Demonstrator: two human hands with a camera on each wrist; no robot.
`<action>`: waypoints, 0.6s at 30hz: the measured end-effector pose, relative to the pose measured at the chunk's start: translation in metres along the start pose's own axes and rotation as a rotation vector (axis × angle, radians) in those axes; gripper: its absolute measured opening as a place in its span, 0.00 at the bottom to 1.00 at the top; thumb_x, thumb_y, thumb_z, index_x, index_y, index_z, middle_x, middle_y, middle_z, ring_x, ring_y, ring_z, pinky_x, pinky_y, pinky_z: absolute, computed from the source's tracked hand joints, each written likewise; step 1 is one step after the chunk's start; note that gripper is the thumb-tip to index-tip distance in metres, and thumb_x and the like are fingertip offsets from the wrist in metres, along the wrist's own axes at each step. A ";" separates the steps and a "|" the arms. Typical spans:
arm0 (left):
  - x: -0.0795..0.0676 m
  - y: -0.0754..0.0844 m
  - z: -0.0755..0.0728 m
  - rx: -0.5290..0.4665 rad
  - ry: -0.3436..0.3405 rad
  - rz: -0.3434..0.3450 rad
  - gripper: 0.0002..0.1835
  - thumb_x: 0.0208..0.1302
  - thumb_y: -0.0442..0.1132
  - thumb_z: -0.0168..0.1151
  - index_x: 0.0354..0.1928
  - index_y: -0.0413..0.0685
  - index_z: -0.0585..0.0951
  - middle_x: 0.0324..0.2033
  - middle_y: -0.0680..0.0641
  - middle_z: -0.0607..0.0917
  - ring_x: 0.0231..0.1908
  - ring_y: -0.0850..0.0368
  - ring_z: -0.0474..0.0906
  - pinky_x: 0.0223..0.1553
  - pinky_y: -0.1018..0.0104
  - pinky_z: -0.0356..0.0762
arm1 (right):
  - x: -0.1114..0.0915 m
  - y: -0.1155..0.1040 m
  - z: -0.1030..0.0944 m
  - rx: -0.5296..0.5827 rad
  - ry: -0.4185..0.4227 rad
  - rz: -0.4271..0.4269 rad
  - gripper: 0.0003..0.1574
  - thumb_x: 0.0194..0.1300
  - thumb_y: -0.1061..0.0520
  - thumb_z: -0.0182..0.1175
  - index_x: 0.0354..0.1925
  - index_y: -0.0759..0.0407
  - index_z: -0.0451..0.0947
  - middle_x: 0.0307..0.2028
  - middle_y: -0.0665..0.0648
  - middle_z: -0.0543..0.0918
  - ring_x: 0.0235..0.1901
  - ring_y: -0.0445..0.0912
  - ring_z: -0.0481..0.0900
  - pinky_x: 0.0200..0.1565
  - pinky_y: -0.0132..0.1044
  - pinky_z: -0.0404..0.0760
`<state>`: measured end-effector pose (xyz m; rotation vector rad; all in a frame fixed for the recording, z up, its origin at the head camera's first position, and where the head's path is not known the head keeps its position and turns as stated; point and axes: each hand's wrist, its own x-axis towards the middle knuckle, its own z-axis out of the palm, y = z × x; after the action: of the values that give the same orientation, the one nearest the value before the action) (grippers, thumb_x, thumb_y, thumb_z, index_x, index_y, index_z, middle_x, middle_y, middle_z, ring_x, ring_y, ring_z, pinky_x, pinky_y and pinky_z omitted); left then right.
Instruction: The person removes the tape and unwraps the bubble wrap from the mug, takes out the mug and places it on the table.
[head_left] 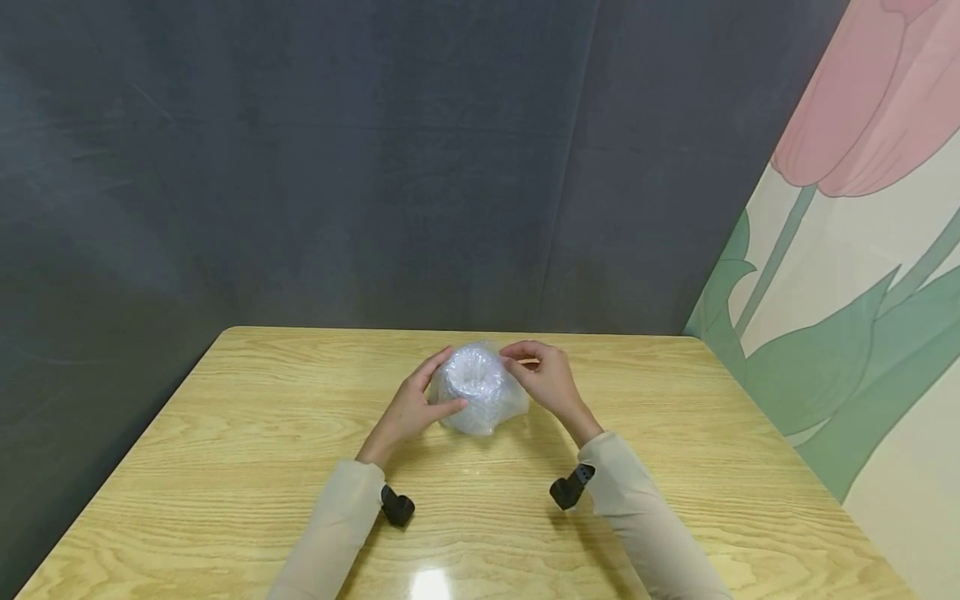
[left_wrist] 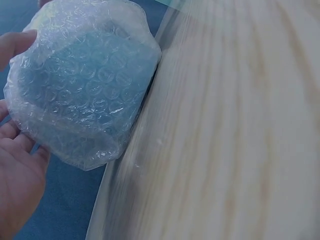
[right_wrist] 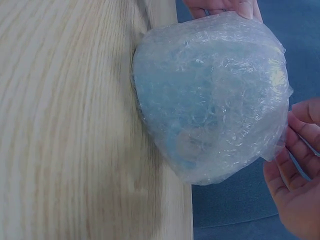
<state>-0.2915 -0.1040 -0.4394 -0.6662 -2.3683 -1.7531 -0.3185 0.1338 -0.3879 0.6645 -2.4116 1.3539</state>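
A rounded bundle in clear bubble wrap [head_left: 474,392] stands on the table near its far edge, with a dimpled hollow at its top. Something light blue shows through the wrap in both wrist views; its kind stays hidden. My left hand [head_left: 407,412] holds the bundle from the left, thumb on the near side and fingers round the far side. On the right, my right hand [head_left: 549,382] pinches the edge of the wrap between thumb and fingers near the top. A loose flap of wrap [right_wrist: 272,150] sticks out by the right fingertips in the right wrist view.
The wood-grain table [head_left: 247,433] has rounded far corners. Behind it hangs a dark grey curtain [head_left: 375,167], and a wall painted with tulips [head_left: 847,333] runs along the right. A small black camera [head_left: 397,507] sits at the left wrist, another [head_left: 567,490] at the right.
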 end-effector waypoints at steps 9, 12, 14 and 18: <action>0.001 -0.002 -0.001 0.002 -0.004 0.018 0.45 0.56 0.41 0.74 0.73 0.55 0.61 0.71 0.49 0.61 0.70 0.49 0.54 0.67 0.47 0.55 | 0.001 -0.001 0.000 -0.024 -0.014 0.000 0.07 0.62 0.63 0.64 0.39 0.64 0.84 0.37 0.57 0.86 0.39 0.51 0.83 0.40 0.42 0.84; 0.002 -0.002 -0.001 -0.002 -0.002 0.018 0.45 0.56 0.41 0.74 0.73 0.55 0.62 0.71 0.49 0.62 0.70 0.50 0.54 0.67 0.48 0.55 | 0.001 -0.001 0.000 -0.026 -0.020 -0.006 0.06 0.62 0.62 0.64 0.38 0.64 0.84 0.36 0.57 0.86 0.38 0.53 0.83 0.39 0.43 0.84; 0.002 -0.002 -0.002 -0.005 -0.002 0.014 0.45 0.56 0.41 0.74 0.73 0.55 0.62 0.71 0.49 0.62 0.70 0.50 0.54 0.67 0.48 0.55 | 0.002 0.000 0.000 -0.032 -0.026 -0.002 0.06 0.62 0.62 0.64 0.38 0.63 0.84 0.36 0.57 0.86 0.38 0.53 0.84 0.39 0.42 0.84; 0.003 -0.001 -0.002 -0.008 -0.003 0.006 0.45 0.55 0.41 0.74 0.73 0.55 0.62 0.71 0.50 0.62 0.70 0.51 0.55 0.67 0.48 0.55 | 0.005 0.000 0.000 -0.053 -0.041 0.025 0.05 0.62 0.62 0.65 0.38 0.62 0.85 0.36 0.56 0.86 0.37 0.51 0.83 0.39 0.42 0.84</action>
<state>-0.2949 -0.1055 -0.4390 -0.6772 -2.3601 -1.7607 -0.3230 0.1323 -0.3861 0.6562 -2.4869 1.2927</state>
